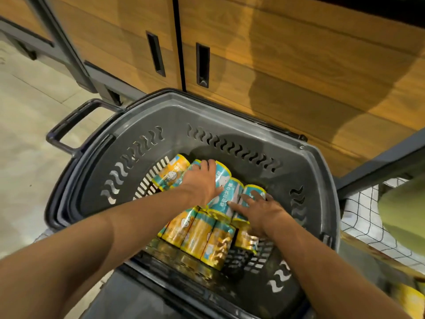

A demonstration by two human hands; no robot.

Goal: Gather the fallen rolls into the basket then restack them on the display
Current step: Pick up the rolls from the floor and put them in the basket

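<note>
Rolls are all in the basket, lying on their sides in two rows: teal ones at the far end, yellow ones nearer me. Side by side like that they pack tight and won't roll about.

Left hand is draped over the far teal rolls, fingers over their top edge. Can't tell if it's gripping or just pressing. Right hand lies flat, fingers spread and straight, on the rightmost teal roll, holding nothing. Hands are apart, one at each end of the teal row. My read: steadying or nudging the row into line, gather step about finished.

Hidden: the forearms cover the middle of the pile, so no reliable count. The near rolls are motion-blurred, labels unreadable. The display isn't in view, only the wood cabinet behind the basket. Blurred yellow thing at bottom right, cut off by the edge — possibly a stray roll, can't confirm.
</note>
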